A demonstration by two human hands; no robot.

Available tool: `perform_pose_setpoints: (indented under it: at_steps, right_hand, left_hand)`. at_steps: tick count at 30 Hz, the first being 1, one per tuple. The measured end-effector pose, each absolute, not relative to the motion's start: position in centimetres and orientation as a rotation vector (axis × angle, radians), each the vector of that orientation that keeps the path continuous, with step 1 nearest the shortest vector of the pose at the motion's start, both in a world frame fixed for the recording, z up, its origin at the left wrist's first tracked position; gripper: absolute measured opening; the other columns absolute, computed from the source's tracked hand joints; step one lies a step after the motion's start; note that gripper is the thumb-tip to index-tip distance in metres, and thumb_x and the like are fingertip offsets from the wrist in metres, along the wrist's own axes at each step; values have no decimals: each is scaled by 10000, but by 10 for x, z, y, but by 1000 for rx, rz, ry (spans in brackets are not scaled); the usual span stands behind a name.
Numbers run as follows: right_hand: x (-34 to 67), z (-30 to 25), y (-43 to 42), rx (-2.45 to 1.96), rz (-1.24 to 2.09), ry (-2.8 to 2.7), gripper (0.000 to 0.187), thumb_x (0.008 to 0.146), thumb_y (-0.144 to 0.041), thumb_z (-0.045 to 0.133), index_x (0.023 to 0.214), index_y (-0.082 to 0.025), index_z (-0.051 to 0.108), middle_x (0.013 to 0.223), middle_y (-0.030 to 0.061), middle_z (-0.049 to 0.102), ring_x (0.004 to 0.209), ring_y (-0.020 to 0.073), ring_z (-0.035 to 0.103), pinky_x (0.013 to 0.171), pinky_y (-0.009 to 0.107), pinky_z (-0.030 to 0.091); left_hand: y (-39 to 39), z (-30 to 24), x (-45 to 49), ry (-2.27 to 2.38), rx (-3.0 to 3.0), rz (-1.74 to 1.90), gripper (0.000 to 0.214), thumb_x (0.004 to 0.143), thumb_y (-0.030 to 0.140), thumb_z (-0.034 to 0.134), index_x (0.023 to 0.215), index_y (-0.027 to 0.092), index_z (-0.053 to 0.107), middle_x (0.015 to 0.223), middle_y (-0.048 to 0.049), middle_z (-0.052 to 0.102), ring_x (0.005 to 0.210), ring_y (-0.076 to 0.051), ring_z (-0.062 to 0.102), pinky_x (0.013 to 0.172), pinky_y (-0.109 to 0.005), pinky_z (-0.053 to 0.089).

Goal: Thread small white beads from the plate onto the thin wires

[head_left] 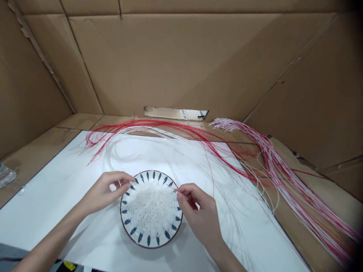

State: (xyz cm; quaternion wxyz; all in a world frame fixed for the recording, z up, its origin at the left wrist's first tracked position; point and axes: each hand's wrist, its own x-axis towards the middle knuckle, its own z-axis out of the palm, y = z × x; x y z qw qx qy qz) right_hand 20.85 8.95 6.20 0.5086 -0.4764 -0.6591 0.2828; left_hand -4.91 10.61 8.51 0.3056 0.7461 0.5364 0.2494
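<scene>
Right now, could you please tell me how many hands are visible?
2: the left hand at the upper left of the plate, the right hand at its right rim, pinching a thin strand.

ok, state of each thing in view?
Plate: upright, holding pale bits
Pale bits: loose, spread
Left hand: fingers curled at plate rim, hold unclear
Right hand: pinching thin red thread
Red strands: loose, fanned at left end
Pink-and-white bundle: gathered, tips splayed
Cardboard wall: standing, slotted

There are two hands (99,193) (202,213) and one plate (149,240) (tiny bits (151,207) uncountable).
</scene>
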Motion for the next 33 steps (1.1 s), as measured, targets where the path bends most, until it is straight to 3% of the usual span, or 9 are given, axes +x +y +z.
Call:
perform_pose_setpoints:
  at_steps: [2, 8, 14, 17, 20, 23, 27, 33]
  right_hand:
    - [209, 61, 90, -1177, 716, -1581, 101, 820, -203, 527, 729, -188, 567, 565, -31, 475, 469, 83, 382, 411, 185, 317]
    - [208, 57, 91, -1222, 798, -1496, 150, 825, -275, 531, 710, -183, 560, 564, -34, 434, 496, 91, 365, 436, 185, 312]
    - [211, 55, 96, -1262, 802, -1525, 177, 808, -323, 543, 709, -177, 556, 559, -31, 427, 491, 95, 369, 438, 182, 333]
    - [212, 54, 96, -1265, 777, -1535, 191, 809, -332, 533, 702, -176, 557, 554, -28, 428, 486, 98, 374, 433, 185, 332]
    - [210, 56, 96, -1267, 767, -1549, 188, 804, -328, 528, 698, -176, 557, 552, -28, 427, 484, 99, 375, 433, 188, 330]
    - [208, 57, 96, -1272, 777, -1551, 191, 795, -331, 522, 693, -174, 556, 542, -31, 413, 482, 101, 366, 430, 191, 321]
    - [207, 56, 97, -1285, 811, -1558, 199, 783, -329, 499, 676, -169, 550, 533, -34, 393, 480, 99, 349, 428, 190, 306]
    - [204, 51, 99, -1278, 847, -1568, 172, 779, -303, 488, 695, -165, 547, 552, -28, 423, 486, 96, 368, 430, 185, 307]
  left_hand:
    - [97, 83, -50, 1427, 1840, 725, 226, 869, 332, 514, 900, 176, 673, 783, -37, 698, 718, -146, 634, 635, -228, 497]
    - [101, 85, -47, 1425, 1950, 665, 235, 863, 308, 496, 951, 183, 676, 851, -43, 703, 723, -140, 624, 633, -224, 487]
    - [122, 145, -93, 1574, 2225, 635, 260, 875, 375, 480, 944, 229, 684, 903, -31, 703, 727, -142, 612, 596, -198, 465]
    - [120, 170, -123, 1681, 2309, 627, 239, 821, 409, 556, 924, 252, 703, 880, -16, 708, 713, -147, 612, 582, -189, 464]
    - [116, 172, -135, 1861, 2112, 1076, 241, 736, 435, 651, 838, 223, 706, 808, 6, 701, 706, -142, 615, 613, -184, 471]
    - [114, 149, -115, 1805, 1642, 1557, 233, 779, 403, 605, 821, 180, 660, 618, 20, 623, 589, -116, 559, 573, -196, 464]
    - [113, 99, -57, 1619, 1670, 1138, 291, 798, 392, 547, 917, 151, 657, 617, -10, 627, 599, -154, 599, 589, -253, 493]
    - [110, 64, -14, 1499, 2322, 476, 253, 777, 141, 464, 934, 211, 649, 888, -48, 653, 846, -203, 611, 761, -327, 475]
